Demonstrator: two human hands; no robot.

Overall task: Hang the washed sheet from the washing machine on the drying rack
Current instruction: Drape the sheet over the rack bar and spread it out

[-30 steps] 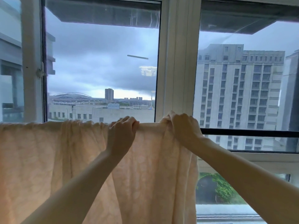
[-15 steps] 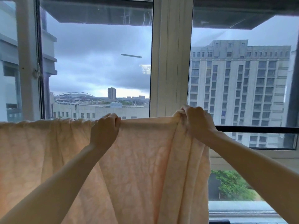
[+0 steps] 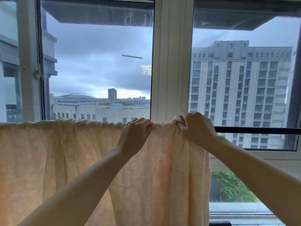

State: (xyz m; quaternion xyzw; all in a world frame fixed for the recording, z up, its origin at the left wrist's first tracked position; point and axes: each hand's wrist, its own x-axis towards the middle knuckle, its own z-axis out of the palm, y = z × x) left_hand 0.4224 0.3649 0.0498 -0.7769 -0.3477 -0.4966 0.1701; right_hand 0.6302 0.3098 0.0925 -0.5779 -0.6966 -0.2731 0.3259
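Left hand (image 3: 135,136) slid along sheet (image 3: 65,160) toward right hand (image 3: 195,128) (both hold it).

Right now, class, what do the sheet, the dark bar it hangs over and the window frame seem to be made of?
Sheet: thin matte peach cloth, perhaps cotton; daylight glows through it and it falls in soft folds. Dark bar: likely coated metal; straight, slim, smooth, black. Window frame: smooth white plastic or painted metal; ridged profile, material unclear.

Dark drying rack bar (image 3: 257,130) runs level before window (image 3: 172,62). Peach patterned sheet (image 3: 65,160) draped over it, bunched along top edge, hanging down; bar exposed right of sheet.
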